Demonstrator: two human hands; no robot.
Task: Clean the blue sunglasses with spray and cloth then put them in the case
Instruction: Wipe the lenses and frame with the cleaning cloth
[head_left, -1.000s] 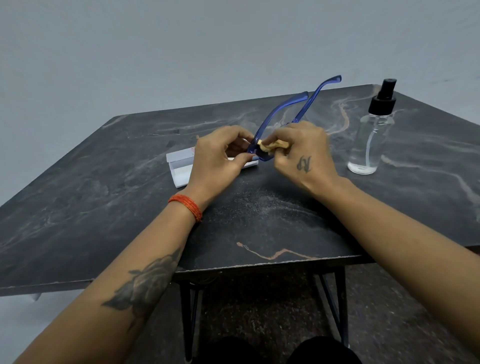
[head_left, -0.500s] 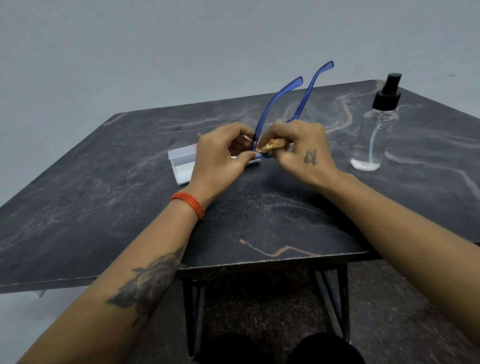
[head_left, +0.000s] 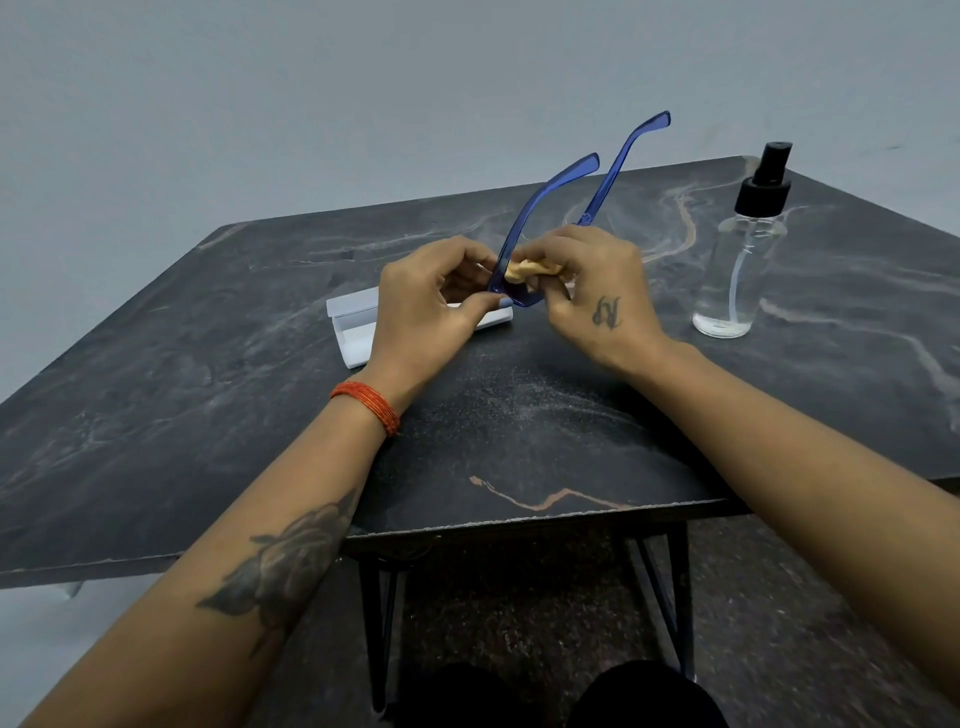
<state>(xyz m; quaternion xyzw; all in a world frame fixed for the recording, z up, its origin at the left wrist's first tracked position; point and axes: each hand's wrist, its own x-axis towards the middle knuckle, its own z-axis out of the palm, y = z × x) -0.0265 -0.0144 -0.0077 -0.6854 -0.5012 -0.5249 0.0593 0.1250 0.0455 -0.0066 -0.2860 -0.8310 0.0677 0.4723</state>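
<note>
Blue sunglasses (head_left: 540, 228) are held up above the middle of a dark marbled table (head_left: 156, 415), their two arms open and pointing away toward one o'clock, tips raised past the table's far edge. The left hand (head_left: 421, 317), with an orange bracelet (head_left: 368, 405) at its wrist, pinches the frame's front at its left end between thumb and curled fingers. The right hand (head_left: 597, 296) is curled around a bunched yellow cloth (head_left: 530, 269) and presses it against the frame just beside the left hand. Directly under and behind the left hand, a white case (head_left: 353, 322) lies open on the table, partly hidden by that hand. At three o'clock from the hands, well apart from them, a clear spray bottle (head_left: 737, 270) with a black pump top stands upright near the table's right edge. Bare table surface stretches from the hands toward the near edge at six o'clock and out to the left edge at nine o'clock.
</note>
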